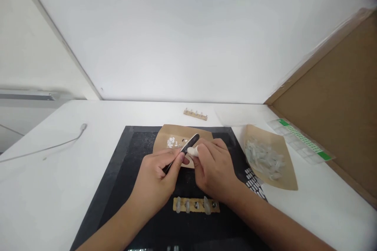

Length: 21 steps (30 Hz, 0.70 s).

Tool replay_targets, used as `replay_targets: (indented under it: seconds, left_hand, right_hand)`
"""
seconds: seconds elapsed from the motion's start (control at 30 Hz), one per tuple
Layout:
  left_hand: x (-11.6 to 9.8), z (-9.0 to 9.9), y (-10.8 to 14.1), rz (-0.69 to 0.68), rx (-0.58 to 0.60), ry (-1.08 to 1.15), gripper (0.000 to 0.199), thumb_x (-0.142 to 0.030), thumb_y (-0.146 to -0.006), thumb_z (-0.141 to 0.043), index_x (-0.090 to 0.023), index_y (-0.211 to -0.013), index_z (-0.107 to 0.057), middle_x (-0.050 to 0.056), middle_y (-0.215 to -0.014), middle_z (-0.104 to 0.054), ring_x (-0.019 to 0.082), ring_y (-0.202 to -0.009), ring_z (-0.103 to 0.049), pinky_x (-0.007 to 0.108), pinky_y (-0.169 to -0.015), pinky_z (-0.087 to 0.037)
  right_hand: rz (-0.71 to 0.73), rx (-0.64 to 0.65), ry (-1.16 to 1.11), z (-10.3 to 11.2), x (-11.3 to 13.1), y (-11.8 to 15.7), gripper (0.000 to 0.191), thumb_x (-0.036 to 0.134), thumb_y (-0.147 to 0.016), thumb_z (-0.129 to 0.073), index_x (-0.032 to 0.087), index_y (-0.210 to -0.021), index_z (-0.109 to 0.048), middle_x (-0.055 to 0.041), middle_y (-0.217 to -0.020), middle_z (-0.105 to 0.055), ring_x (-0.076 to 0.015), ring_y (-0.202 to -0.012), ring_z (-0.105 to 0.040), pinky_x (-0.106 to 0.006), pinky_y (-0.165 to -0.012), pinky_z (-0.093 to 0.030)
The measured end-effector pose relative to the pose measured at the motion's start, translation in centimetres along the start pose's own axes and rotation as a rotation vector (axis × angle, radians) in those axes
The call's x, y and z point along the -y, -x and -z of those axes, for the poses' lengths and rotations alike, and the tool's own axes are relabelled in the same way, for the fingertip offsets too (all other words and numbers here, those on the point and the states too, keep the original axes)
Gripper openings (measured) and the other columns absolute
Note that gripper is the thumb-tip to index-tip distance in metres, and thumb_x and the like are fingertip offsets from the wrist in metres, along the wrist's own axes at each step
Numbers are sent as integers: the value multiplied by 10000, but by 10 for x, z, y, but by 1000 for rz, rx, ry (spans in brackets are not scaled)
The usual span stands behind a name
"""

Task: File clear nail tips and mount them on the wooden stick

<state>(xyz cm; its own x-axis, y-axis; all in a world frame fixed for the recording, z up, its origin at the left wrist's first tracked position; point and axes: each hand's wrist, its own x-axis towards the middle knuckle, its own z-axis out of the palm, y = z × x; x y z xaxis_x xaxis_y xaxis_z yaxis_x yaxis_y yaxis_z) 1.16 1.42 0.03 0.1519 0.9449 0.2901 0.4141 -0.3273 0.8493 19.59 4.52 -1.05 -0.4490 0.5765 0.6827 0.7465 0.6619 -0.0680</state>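
Observation:
My left hand (159,174) is closed around a black nail file (191,143) with a pale edge, which slants up to the right. Close against the file, my right hand (213,168) has its fingers bent together. Something white (193,151) shows at its fingertips, a cover or a wrapping; whether a small piece is pinched there is hidden. Beneath both hands lies a sheet of brown paper (165,133) bearing small white pieces (171,142). Nearer me, a tan strip (196,205) carries several round metal spots, some topped with translucent nail tips (207,205).
A black mat (118,188) covers the white table's (44,196) middle. To the right, brown paper (290,172) holds a pile of clear nail tips (265,159), beside small white tabs (255,182) and a green-labelled clear package (304,141). Another strip (195,114) stands behind; a cable (59,146) lies left.

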Motion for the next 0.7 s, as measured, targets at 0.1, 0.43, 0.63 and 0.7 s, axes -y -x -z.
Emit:
replay_targets:
  seconds: [0.1,0.43,0.63,0.7]
  left_hand:
    - [0,1,0,-12,-20,-17,296,-328,-1022,-560,-232,-916,-820,-46,-444,-521,145,-484,-543,274,-637,-506]
    - [-2,0,2,-35,-25,2,296,-301,-1020,-556,-214,-860,-791,-41,-468,-523,147,-546,-594,254,-637,-497]
    - [-2,-1,2,-8,-30,9,291,-308,-1014,-566,-221,-827,-771,-43,-482,-514,146,-542,-595,261,-648,-504]
    - [-1,-2,0,-17,-19,9,301,-302,-1017,-557,-222,-811,-762,-39,-499,-522,144,-541,-583,262,-640,-497]
  right_hand:
    - [-30,-43,24,-1,2,0,247,120,-966,-495,236,-767,-404,-8,-701,-528,-180,-633,-436,-365,-681,-303]
    - [-60,-20,-22,4,2,-4,227,113,-965,-479,227,-778,-418,-10,-713,-542,-174,-647,-462,-358,-696,-300]
    - [-95,-37,-36,4,5,-3,257,114,-969,-479,233,-759,-391,0,-695,-523,-169,-627,-425,-357,-686,-295]
    - [-68,-5,-61,3,5,-2,255,94,-956,-475,232,-759,-390,0,-700,-522,-169,-639,-438,-355,-690,-299]
